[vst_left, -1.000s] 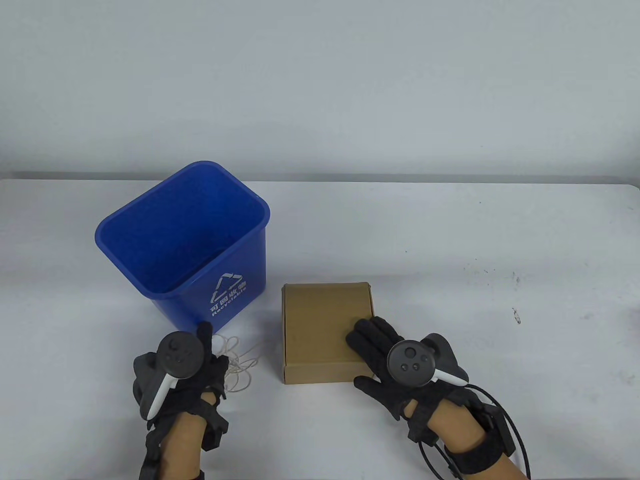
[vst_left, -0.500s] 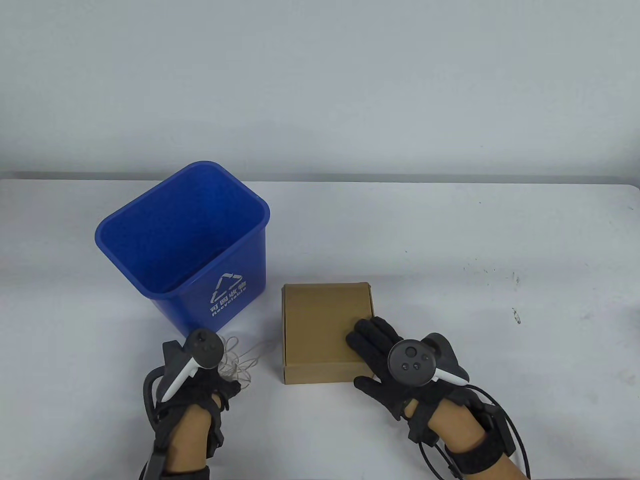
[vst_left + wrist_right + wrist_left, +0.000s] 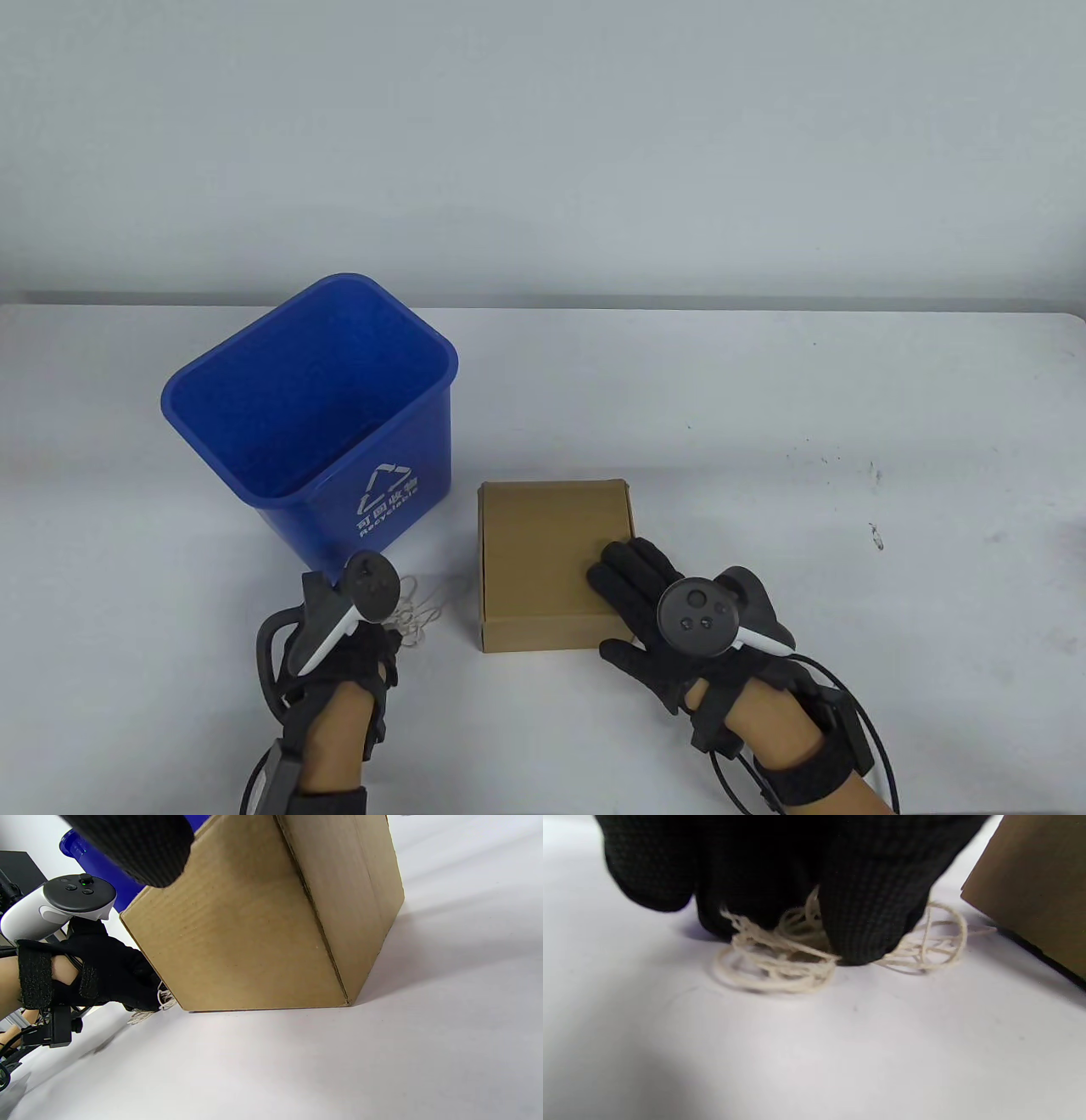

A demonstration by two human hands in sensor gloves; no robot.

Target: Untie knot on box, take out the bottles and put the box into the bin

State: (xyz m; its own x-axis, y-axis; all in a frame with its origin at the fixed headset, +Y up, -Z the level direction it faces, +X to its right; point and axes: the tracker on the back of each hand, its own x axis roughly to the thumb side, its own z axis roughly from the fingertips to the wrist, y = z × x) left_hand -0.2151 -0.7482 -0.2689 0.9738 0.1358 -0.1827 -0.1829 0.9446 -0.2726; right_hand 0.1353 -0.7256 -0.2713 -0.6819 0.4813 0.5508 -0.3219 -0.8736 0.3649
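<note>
Table (image 3: 764,407): white, bearing all items. Bin (image 3: 310,407): blue, upright, mouth open, far-left of the box and nearly touching it. Box (image 3: 556,564): brown cardboard, closed, squarish with no marked long axis, lying between the hands. Right hand (image 3: 657,607): fingers straight, flat on the lid's near-right corner, holding nothing, so the nearer hand for opening. Left hand (image 3: 356,654): just left of the box, fingers curled into the string (image 3: 780,955), loose on the table.
</note>
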